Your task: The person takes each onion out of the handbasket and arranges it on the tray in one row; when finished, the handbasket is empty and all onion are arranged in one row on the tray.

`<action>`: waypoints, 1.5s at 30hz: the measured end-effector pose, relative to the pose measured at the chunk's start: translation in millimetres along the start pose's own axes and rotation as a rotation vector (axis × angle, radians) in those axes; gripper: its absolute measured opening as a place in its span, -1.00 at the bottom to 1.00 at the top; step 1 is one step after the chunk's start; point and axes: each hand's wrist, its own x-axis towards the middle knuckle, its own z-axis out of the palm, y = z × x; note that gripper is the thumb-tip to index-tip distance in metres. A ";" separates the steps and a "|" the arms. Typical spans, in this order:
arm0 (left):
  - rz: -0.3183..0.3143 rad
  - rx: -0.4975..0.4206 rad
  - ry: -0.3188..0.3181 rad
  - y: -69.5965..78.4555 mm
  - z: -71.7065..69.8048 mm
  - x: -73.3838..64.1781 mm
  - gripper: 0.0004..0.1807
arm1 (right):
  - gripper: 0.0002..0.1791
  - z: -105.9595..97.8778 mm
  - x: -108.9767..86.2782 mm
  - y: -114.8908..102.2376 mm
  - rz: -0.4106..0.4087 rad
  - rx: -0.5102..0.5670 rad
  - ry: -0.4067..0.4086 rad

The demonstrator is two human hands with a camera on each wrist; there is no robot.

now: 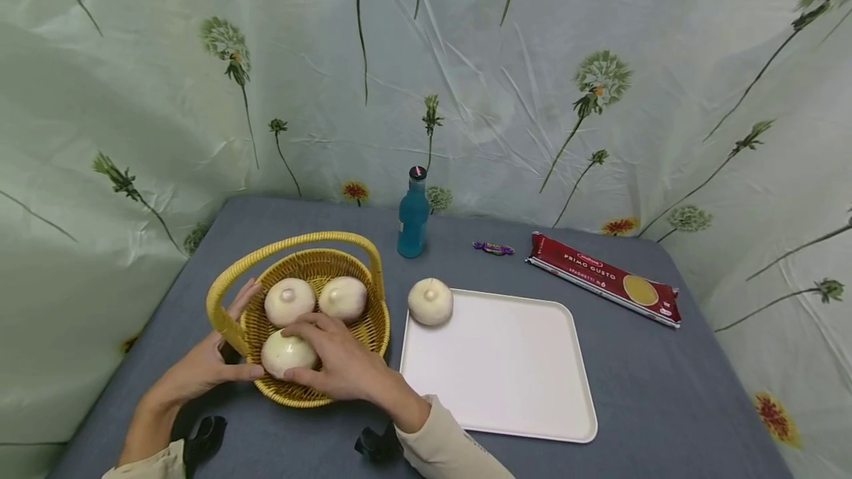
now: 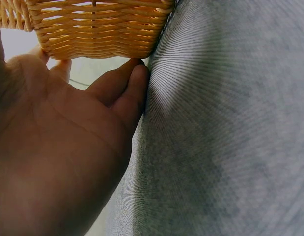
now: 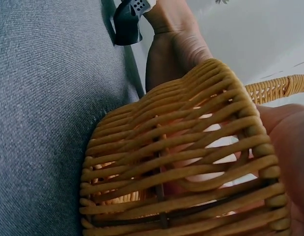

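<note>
Head view: even, soft light, highlights on top of the white onions (image 1: pixel 289 304), sheen on the creased floral backdrop (image 1: pixel 492 109), print on the spaghetti pack (image 1: pixel 602 279) readable. Left wrist view: left hand (image 2: pixel 63 142) dim, the background beside it near-white. Right wrist view: wicker basket (image 3: pixel 181 162) crisp up close, pale low-contrast background, gray tablecloth (image 3: pixel 39 123) shaded beside it.

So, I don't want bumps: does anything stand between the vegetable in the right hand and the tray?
Yes: the basket's right rim stands between the white vegetable in the right hand and the tray. The handle arches over the far side, apparently off the direct line. Nothing else visible blocks it.
</note>
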 end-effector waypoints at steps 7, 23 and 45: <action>-0.010 0.009 0.003 0.4 0.7 -0.5 0.29 | -0.52 0.3 -0.2 0.2 -0.028 0.014 0.005; -0.014 0.040 0.015 1.5 0.6 0.0 0.29 | -0.47 -2.5 -4.9 0.3 -0.033 0.025 -0.020; -0.011 -0.003 0.015 0.7 1.1 -0.4 0.28 | -0.43 -23.6 -14.0 0.9 -0.050 0.021 0.120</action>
